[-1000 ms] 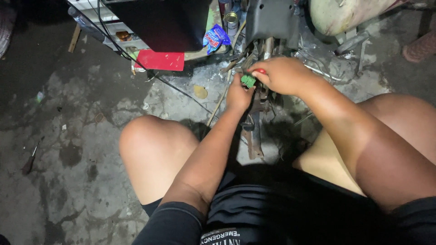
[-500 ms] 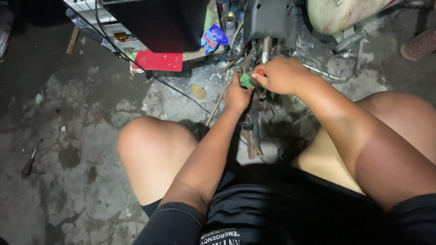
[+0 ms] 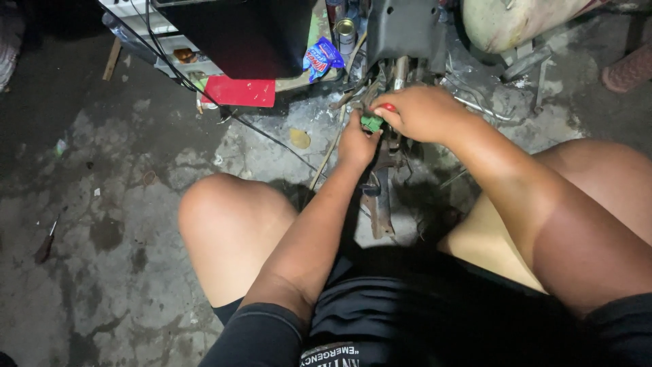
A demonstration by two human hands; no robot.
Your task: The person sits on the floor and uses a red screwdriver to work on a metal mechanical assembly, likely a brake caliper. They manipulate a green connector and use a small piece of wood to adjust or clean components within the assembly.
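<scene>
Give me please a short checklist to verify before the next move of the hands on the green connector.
1. Left hand on the green connector: ok.
2. Right hand also at the connector: ok.
3. Connector fully seated or free: cannot tell, the fingers cover it.
4. Wires beside the connector untangled: not ok, they bunch together.
5. Light on the work spot: ok.
6. Screwdriver within reach: not ok, it lies far off on the floor.

Both hands (image 3: 397,122) have crept slightly up the frame with the green connector (image 3: 371,123).

both hands (image 3: 397,122) pinching green connector (image 3: 371,123)
</scene>
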